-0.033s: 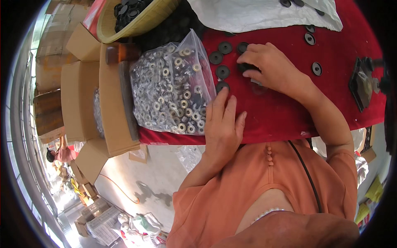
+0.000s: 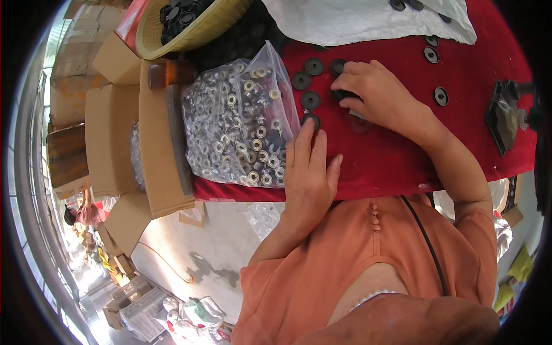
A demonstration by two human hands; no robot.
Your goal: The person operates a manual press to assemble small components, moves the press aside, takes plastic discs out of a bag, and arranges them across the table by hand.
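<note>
Here the left hand [image 2: 309,172] lies flat, fingers spread, at mid-frame on the red cloth [image 2: 391,155], its fingertips touching a black disc [image 2: 311,119] just beside the bag [image 2: 238,123] of silver rings; the right hand [image 2: 376,95], upper centre, curls its fingers over another disc [image 2: 341,94]; more discs [image 2: 310,100] lie between.

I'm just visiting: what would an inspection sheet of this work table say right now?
Surface: red cloth over the table, partly under a white sheet.
Job's things: black discs lying loose on the cloth; clear bag of silver rings beside them.
Clutter: yellow basket of black parts; black metal tool at the right edge.
Hands: left hand flat, fingertips at a disc; right hand fingers on a disc.
Cables: nothing seen.
Surroundings: cardboard boxes at left; a person far below on the floor.
</note>
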